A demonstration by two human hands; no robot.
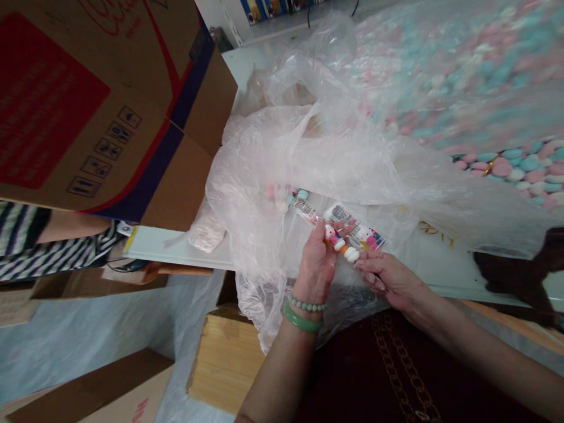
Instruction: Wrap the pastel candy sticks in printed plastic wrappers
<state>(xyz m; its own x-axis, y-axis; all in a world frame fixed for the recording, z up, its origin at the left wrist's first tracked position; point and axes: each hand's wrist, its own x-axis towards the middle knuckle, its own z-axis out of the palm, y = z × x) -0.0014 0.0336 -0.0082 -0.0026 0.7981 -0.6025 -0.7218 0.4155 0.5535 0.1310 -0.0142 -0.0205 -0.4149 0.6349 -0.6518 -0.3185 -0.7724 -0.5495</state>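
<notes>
My left hand [318, 255], with a green bangle and a beaded bracelet at the wrist, is closed around a slim colourful item [338, 242]. That item has a red-and-blue printed part, an orange band and white rounded pieces at its near end. The fingertips of my right hand [385, 275] pinch together at this white end. Just beyond my left hand lies a clear printed wrapper [306, 210]. A second printed packet [372, 237] rests on the white table [440, 267]. Pink and blue rounded pieces [301, 195] show at the wrapper's far end.
Crumpled clear plastic sheeting [343, 158] covers much of the table. A large heap of pink, blue and white pieces [524, 167] lies at the right, partly under plastic. A big cardboard box [189, 182] stands at left, with a person's striped sleeve [66, 252] below it.
</notes>
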